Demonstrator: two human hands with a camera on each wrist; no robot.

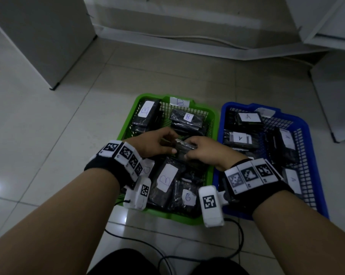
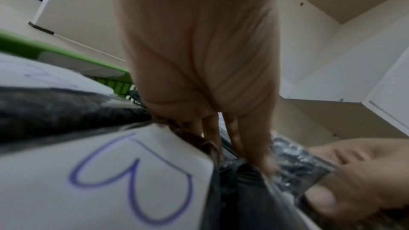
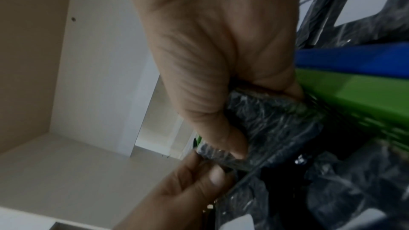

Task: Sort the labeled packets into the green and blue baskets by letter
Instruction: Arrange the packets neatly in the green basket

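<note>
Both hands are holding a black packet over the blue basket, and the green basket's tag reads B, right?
Not quite. Both the left hand and right hand hold the black packet over the green basket, not the blue basket, as the head view shows. The tag does read B.

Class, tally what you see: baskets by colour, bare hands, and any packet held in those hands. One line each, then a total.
Green basket: 1
Blue basket: 1
Left hand: 1
Right hand: 1
Held packet: 1
Total: 5

Both bare forearms reach forward, wrists banded. The left hand [image 1: 157,143] and right hand [image 1: 204,151] meet, fingers curled, pinching one crinkly black plastic-wrapped packet [image 1: 184,146].
</note>
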